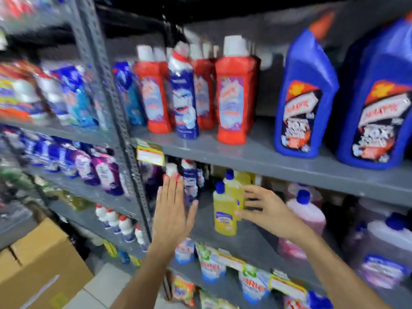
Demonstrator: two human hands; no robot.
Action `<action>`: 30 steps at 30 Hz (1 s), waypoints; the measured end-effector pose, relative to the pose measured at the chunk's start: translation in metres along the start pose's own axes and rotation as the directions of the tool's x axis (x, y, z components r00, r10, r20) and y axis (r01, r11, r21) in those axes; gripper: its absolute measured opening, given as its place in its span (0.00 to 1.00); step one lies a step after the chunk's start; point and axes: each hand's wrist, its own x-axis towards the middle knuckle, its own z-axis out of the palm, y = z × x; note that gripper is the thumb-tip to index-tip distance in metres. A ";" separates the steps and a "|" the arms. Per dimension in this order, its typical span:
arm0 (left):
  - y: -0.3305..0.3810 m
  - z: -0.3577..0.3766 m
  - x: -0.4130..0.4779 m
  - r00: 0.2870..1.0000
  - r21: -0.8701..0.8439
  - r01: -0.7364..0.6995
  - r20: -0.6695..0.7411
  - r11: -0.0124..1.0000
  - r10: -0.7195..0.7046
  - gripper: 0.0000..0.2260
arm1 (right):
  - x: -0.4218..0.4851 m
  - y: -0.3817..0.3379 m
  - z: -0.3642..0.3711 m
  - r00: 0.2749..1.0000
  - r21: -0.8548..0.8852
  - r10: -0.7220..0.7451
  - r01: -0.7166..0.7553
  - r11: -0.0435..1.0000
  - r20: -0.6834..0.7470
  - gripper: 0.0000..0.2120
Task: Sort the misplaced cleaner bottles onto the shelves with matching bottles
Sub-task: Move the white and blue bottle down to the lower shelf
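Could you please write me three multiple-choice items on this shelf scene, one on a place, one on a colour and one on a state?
1. Where does the blue bottle with the white neck stand?
A. among the red bottles on the upper shelf
B. on the cardboard box
C. between the two big blue jugs

2. What colour are the caps of the yellow bottles?
A. red
B. blue
C. green

3. In what state is the left hand?
A. closed around a bottle
B. open and flat, holding nothing
C. resting on the floor

Answers:
1 A, since red bottles flank it on the upper shelf.
2 B, since blue caps top both.
3 B, since its fingers are spread straight, while the right hand reaches to the yellow bottles.
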 end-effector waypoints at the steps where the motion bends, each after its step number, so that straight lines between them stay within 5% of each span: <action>1: -0.014 -0.016 0.017 0.999 0.010 0.020 -0.032 1.000 -0.020 0.33 | 0.008 -0.024 0.002 0.999 0.025 -0.048 0.049 0.999 -0.020 0.28; 4: -0.053 -0.049 0.066 0.996 0.029 0.071 -0.063 0.997 -0.069 0.35 | 0.034 -0.085 0.010 0.972 0.043 -0.200 0.207 0.977 -0.126 0.23; 10: -0.109 -0.054 0.140 0.993 0.034 -0.021 0.115 0.999 0.017 0.37 | 0.104 -0.148 0.046 0.865 -0.054 -0.351 0.356 0.933 -0.358 0.23; 18: -0.131 -0.027 0.163 0.982 -0.002 -0.152 0.115 0.988 0.152 0.37 | 0.178 -0.169 0.078 0.794 -0.205 -0.367 0.305 0.930 -0.484 0.49; 30: -0.136 -0.027 0.168 0.980 -0.026 -0.180 0.077 0.983 0.182 0.34 | 0.205 -0.183 0.074 0.740 -0.207 -0.292 0.208 0.956 -0.606 0.37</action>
